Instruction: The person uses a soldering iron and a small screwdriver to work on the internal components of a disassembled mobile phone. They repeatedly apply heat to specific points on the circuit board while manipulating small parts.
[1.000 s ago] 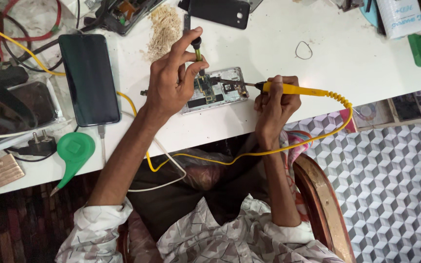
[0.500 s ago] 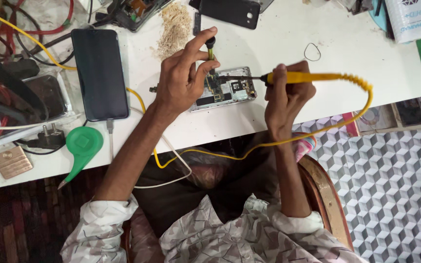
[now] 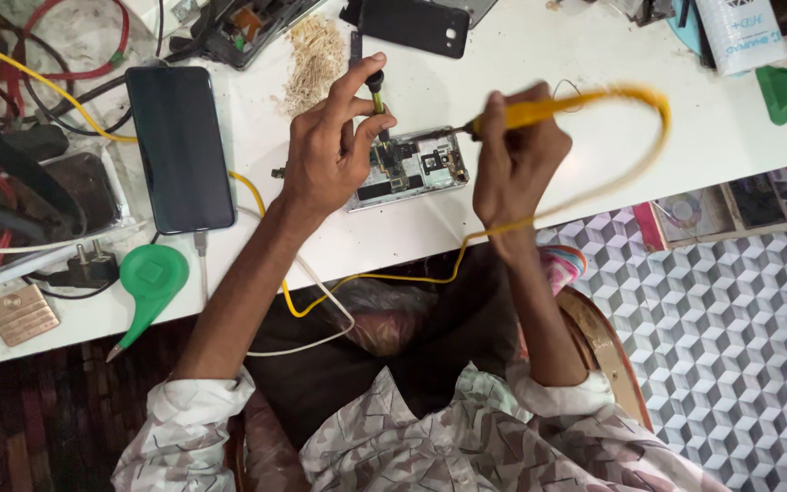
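Now the left hand (image 3: 334,150) is pinching a small dark tool (image 3: 376,91) between thumb and fingers, tip down on the opened phone (image 3: 409,169) at frame centre. The right hand (image 3: 514,159) is gripping the yellow iron (image 3: 530,111) closed-fisted, tip at the phone's upper right edge. Against the earlier frames, the iron's handle is tilting up and its yellow cord (image 3: 635,173) is whipping into a blurred loop; the tip is staying near the board, so the work looks mid-contact, not finished. A black phone (image 3: 179,146) is lying screen-up at left, a green pick (image 3: 149,282) below it.
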